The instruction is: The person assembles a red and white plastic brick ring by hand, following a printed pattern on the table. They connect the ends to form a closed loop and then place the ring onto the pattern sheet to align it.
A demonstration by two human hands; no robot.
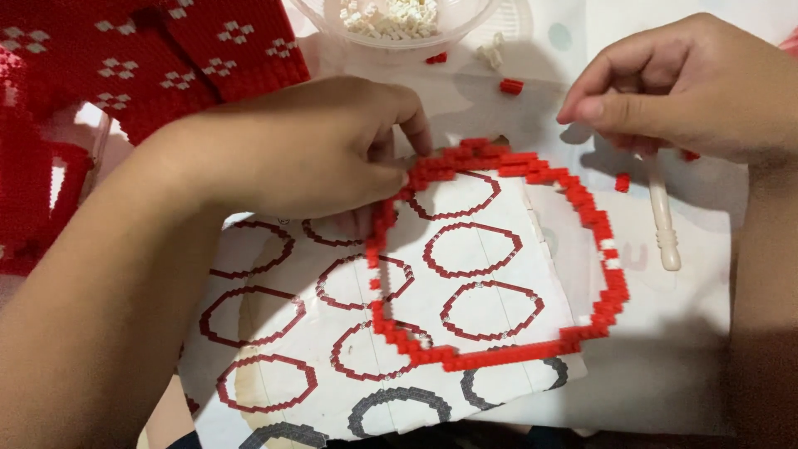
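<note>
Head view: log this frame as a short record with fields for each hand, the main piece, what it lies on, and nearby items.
left hand: fingers pinched on the top left edge of the red ring
right hand: raised above the table, thumb and forefinger pinched together; whether they hold anything cannot be told
ring: red bricks, a few white ones on its right side
under it: paper sheet printed with red and grey ring outlines
nearby: clear bowl of white bricks, loose red bricks, white tool, red-and-white brick panels

Left hand [307,150] pinching the red brick ring [582,208] over a printed pattern sheet [465,249], right hand [690,83] just above.
</note>
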